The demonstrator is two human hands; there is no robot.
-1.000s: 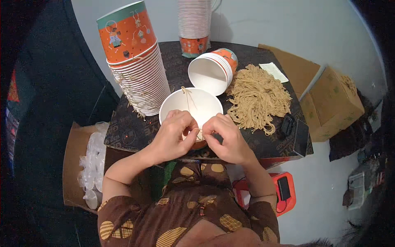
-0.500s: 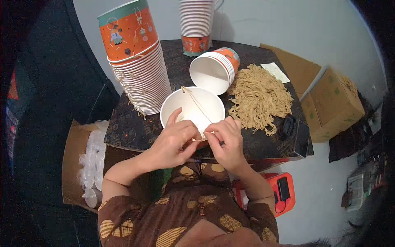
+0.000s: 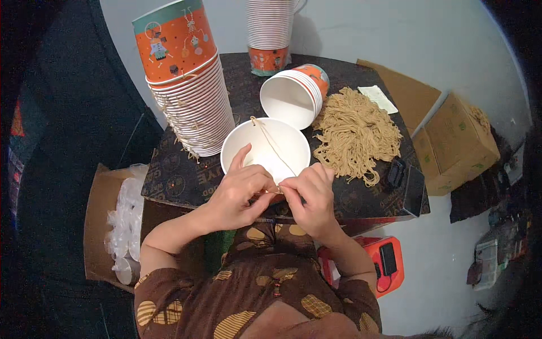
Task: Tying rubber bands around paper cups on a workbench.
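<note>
L hand and R hand each pinch thin cord at approx. 6 o'clock on a cup's rim, atop a dark tbl; cord also loops the rim at 11 o'clock. Cup stack, 10 o'clock; cord pile, 3 o'clock.

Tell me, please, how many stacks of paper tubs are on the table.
3: the tall stack at the left, the upright stack at the back, and the tipped stack beside the string heap. The front tub may hide others nested beneath.
</note>
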